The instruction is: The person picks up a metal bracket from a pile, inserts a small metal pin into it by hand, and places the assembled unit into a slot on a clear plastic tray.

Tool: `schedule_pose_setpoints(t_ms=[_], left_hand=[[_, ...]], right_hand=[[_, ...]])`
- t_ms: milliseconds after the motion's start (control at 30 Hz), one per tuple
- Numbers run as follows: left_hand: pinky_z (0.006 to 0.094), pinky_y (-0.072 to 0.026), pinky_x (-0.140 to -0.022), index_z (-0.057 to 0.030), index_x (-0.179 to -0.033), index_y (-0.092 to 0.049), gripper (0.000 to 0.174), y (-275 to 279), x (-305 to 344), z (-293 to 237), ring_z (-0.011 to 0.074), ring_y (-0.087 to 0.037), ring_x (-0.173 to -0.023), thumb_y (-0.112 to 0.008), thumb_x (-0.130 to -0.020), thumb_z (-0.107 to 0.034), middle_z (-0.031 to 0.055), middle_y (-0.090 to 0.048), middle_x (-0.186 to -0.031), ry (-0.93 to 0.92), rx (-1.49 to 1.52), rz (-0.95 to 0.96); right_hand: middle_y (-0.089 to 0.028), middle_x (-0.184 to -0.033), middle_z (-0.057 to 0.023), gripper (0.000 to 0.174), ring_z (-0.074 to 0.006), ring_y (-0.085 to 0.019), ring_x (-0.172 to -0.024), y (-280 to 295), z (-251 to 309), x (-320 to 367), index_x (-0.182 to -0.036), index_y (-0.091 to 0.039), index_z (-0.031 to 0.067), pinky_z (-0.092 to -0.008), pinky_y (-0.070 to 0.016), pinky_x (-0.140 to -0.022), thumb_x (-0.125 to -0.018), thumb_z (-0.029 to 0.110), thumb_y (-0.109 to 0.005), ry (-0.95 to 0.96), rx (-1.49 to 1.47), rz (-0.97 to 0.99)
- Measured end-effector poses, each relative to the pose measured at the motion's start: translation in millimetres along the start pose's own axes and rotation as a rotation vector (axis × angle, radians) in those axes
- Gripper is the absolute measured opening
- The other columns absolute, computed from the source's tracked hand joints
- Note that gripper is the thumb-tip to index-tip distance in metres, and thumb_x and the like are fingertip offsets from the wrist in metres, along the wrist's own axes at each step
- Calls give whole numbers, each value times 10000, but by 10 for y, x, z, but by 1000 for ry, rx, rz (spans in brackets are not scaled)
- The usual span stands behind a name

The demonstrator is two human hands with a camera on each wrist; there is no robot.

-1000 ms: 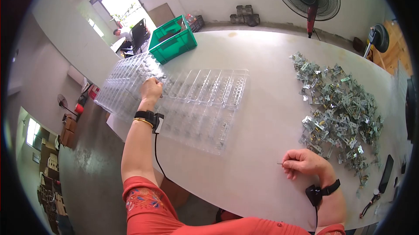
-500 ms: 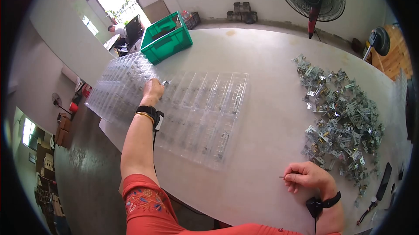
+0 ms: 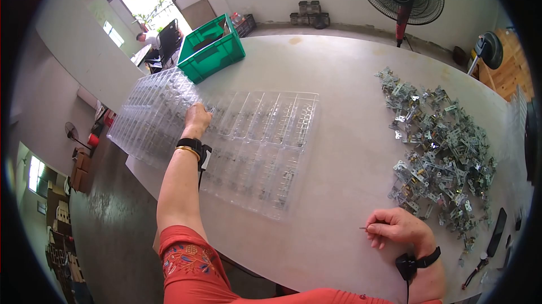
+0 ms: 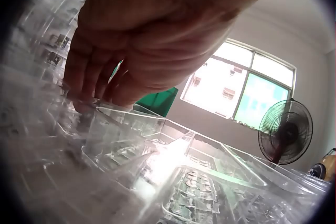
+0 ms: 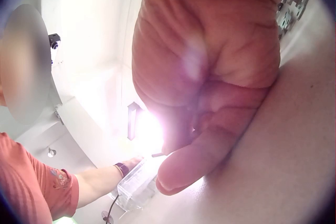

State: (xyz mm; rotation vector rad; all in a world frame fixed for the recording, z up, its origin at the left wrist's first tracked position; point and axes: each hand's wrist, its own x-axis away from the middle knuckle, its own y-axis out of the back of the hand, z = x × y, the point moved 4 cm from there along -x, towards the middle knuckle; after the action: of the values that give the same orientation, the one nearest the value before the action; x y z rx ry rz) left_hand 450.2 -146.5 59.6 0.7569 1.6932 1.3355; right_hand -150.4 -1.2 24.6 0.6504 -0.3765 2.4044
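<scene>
**Two hands, transparent tray, loose hardware: handling notes**

Landmark: the transparent tray (image 3: 317,103), flat on the surface (image 3: 344,185). Your left hand (image 3: 197,118) is at its left end, fingers close together and pointing down at a compartment wall; the tips are hidden behind plastic, so whether they pinch anything cannot be told. Your right hand (image 3: 398,226), right of the tray and nearer your body, pinches a thin pin (image 3: 363,228) between thumb and forefinger, one end jutting towards the tray.

Handling (judged): the pin should be stiff, very light and apt to roll; grip it near one end. The metal parts (image 3: 446,140), heaped well to the tray's right, look light, hard and prone to tangle; take each by a flat plate. The tray looks thin, slick and flexible, perhaps brittle at its walls; hold the outer rim.

Edges and room: tightest at the tray's left, where a tray stack (image 3: 135,126) rises beside it, with the green crate (image 3: 213,62) beyond its far left corner. A black cord (image 3: 200,179) hangs over the tray's near left part — a likely snag. A broad stretch of surface shows between tray and heap — the easier path.
</scene>
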Motion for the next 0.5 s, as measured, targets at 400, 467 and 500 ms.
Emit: schedule_pose_setpoints(t_ms=[400, 467, 500], left_hand=[[460, -551, -890, -41, -903, -765, 229, 405, 190, -198, 409, -698, -975, -592, -816, -162, 240, -721, -987, -43, 54, -75], [469, -551, -868, -44, -894, -761, 230, 557, 290, -333, 411, -698, -951, -590, -815, -176, 235, -720, -963, -89, 97, -95], [477, -551, -847, -47, -884, -757, 233, 658, 384, -451, 413, -698, -928, -587, -814, -190, 231, -719, -938, -132, 136, -110]], right_hand=[[-691, -858, -55, 153, -125, -700, -727, -17, -13, -1, -1039, -634, 7, -254, -557, -647, -1027, 148, -579, 29, 40, -21], [-691, -859, -55, 155, -128, -701, -728, -22, -27, -9, -1041, -632, 11, -256, -558, -646, -1031, 154, -573, 35, 56, -22], [-691, -860, -55, 157, -130, -702, -728, -27, -34, -17, -1044, -630, 15, -258, -560, -645, -1034, 159, -568, 36, 69, -19]])
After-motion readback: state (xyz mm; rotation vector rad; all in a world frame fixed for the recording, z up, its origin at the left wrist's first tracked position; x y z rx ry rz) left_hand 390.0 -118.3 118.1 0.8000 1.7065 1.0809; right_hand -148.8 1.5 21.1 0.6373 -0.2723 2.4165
